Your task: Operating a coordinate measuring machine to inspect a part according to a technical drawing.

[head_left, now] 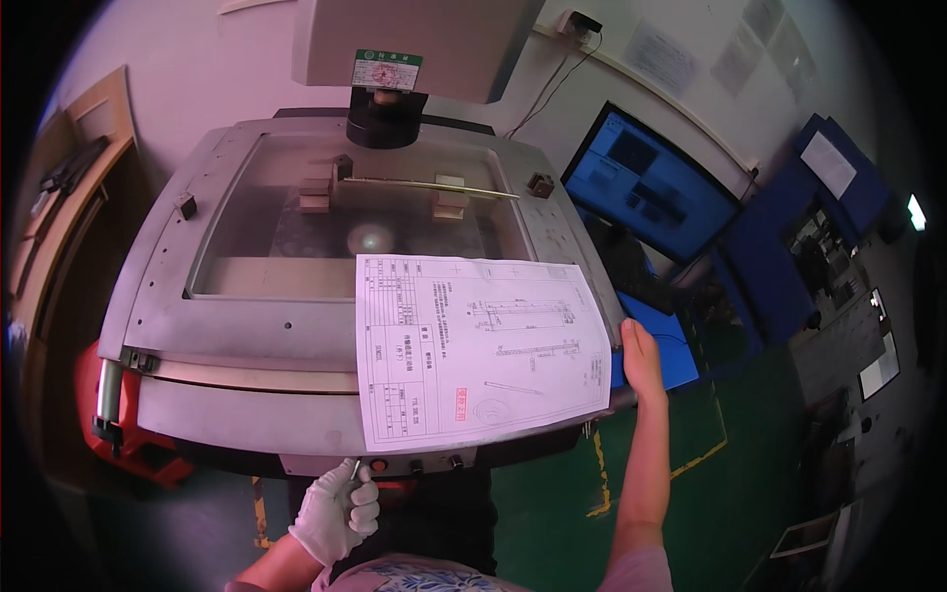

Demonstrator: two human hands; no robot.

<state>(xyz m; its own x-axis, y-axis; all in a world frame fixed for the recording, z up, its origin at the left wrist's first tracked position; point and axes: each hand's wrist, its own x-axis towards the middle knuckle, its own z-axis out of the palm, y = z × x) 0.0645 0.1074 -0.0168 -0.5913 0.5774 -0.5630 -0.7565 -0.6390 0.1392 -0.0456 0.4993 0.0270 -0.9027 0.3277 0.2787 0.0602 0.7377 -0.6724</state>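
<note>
My left hand, in a white glove, is closed at the front of a grey measuring machine, its fingers round a small shiny metal piece. My bare right hand is at the right edge of the machine's stage, thumb and finger together; what it grips is hidden. A printed technical drawing lies flat over the stage's front right, its right side close to that hand. Behind the paper, a thin metal rod rests across two blocks, a left block and a right block, on the glass.
Above the glass hangs the machine's dark lens. A lit monitor and a dark keyboard stand to the right. On the left are a wooden cabinet and a red stool. Yellow tape marks the green floor.
</note>
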